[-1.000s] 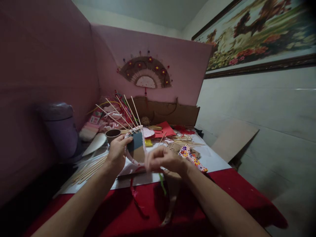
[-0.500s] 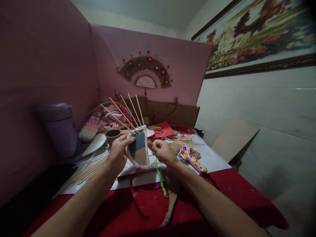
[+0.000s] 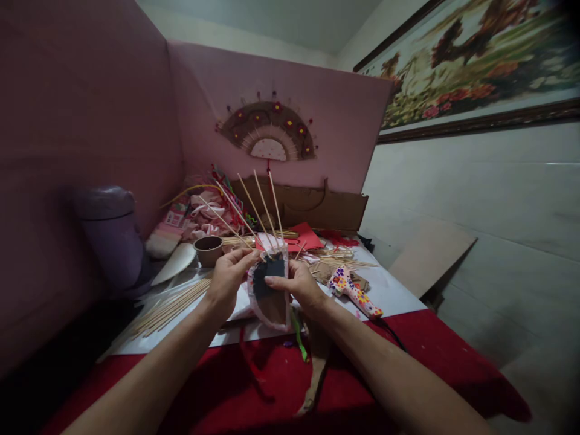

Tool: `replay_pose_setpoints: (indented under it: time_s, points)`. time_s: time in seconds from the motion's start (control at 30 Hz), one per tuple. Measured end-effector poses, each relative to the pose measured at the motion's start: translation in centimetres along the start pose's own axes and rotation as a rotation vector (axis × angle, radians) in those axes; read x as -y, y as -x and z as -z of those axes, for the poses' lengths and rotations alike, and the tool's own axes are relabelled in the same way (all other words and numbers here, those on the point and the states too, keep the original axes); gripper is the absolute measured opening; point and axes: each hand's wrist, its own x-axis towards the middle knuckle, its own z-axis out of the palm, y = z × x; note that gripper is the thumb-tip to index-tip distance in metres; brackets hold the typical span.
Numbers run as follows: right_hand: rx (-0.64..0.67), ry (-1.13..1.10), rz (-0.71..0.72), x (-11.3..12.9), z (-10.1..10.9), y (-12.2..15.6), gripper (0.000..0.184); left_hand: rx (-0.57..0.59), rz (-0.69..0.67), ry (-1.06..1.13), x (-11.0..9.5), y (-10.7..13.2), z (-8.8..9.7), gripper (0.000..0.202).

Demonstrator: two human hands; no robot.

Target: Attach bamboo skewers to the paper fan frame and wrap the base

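A half-round cardboard piece (image 3: 273, 308) is held up between my hands, its face part dark and part brown, its edge wrapped in whitish-pink material. Several thin wooden sticks (image 3: 263, 202) spread fanwise from its top. My left hand (image 3: 229, 281) is closed, thumb and fingers pinching the upper left edge by the foot of the leftmost stick; whether they grip the stick too, I cannot tell. My right hand (image 3: 303, 287) clasps the right side, its thumb lying across the dark face and its other fingers hidden behind.
Loose sticks (image 3: 174, 307) lie left, near a brown cup (image 3: 208, 249) and a white plate (image 3: 176, 264). A flower-patterned glue gun (image 3: 356, 292) rests right. Red paper (image 3: 306, 237) lies behind. A decorated fan (image 3: 267, 130) hangs on the pink panel. A cardboard strip (image 3: 317, 368) lies in front.
The piece has moved a little right and down with its sticks. My right hand, earlier pinched beside it, has now taken hold, with its thumb across the face. My left hand has shifted to the upper edge.
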Motion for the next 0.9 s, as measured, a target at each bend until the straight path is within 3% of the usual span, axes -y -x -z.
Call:
replay_pose_setpoints:
  time_s: [0.57, 0.9]
  points:
    - [0.004, 0.016, 0.009, -0.18, -0.02, 0.14, 0.034, -0.007, -0.108, -0.036, 0.08, -0.04, 0.07, 0.015]
    - [0.008, 0.015, 0.011, -0.22, 0.03, 0.04, 0.035, -0.011, -0.090, -0.019, 0.05, -0.09, -0.05, 0.018]
